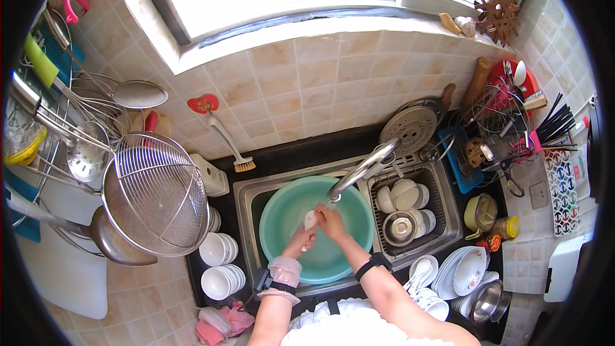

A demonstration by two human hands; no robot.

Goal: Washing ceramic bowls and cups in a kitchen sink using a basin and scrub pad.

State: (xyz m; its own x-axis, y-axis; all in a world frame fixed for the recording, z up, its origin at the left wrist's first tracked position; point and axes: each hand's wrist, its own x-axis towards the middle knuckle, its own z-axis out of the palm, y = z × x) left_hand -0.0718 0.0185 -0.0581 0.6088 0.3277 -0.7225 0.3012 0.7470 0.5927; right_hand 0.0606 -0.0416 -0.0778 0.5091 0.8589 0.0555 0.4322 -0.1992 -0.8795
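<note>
My left hand (301,240) is closed around a white spoon (310,221), its bowl end pointing up toward the faucet. Close beside it, my right hand (330,221) has its fingers at the spoon's bowl, just below the spout of the curved metal faucet (367,166). Both hands are over a large green plastic basin (276,202), which sits in the left sink bowl and has water in it. Whether the right fingers grip the spoon or only rub against it cannot be told.
White bowls and a metal bowl (399,228) fill a rack in the right sink. Stacked bowls (221,282) line the left counter; plates (456,271) and white spoons (419,274) lie at right. A large strainer (158,197) hangs at left; a brush (230,144) hangs on the wall.
</note>
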